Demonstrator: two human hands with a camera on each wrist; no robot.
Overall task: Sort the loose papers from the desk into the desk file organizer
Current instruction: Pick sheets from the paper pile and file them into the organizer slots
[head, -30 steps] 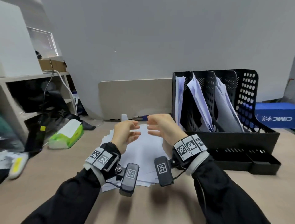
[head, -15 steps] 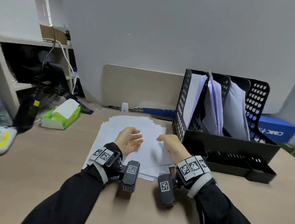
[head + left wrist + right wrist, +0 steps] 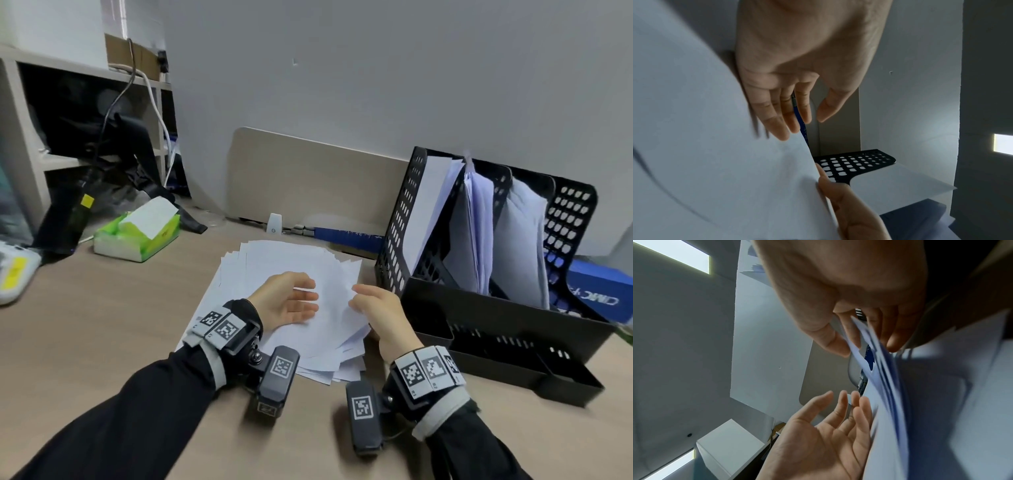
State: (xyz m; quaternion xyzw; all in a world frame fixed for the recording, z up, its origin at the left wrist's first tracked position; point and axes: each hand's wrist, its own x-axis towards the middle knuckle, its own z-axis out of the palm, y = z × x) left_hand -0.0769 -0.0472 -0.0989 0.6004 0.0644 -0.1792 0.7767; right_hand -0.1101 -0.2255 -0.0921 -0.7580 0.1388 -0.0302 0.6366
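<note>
A: Which step is in hand?

B: I judge it is the picking up of a next batch; the pile of loose papers (image 3: 291, 263) lies on the desk (image 3: 102, 325), and the file organizer (image 3: 496, 318) stands at about 3 o'clock from the pile, with sheets already in its upright slots.

A: How are the fingers?

B: The right hand (image 3: 380, 308) pinches the right edge of the top sheets; in the right wrist view the thumb is on one side and the fingers (image 3: 894, 337) on the other, and the edge is lifted from the pile; how many sheets it has, I cannot tell. The left hand (image 3: 284, 301) is relaxed and a little spread, palm toward the other hand; its fingertips (image 3: 783, 129) touch the paper and grip nothing.

A: What does the next move call for?

B: I think the pinched sheets must separate from the rest; the left hand could hold the pile down or support the batch; then the batch goes toward 3 o'clock, edge first, into a slot.
</note>
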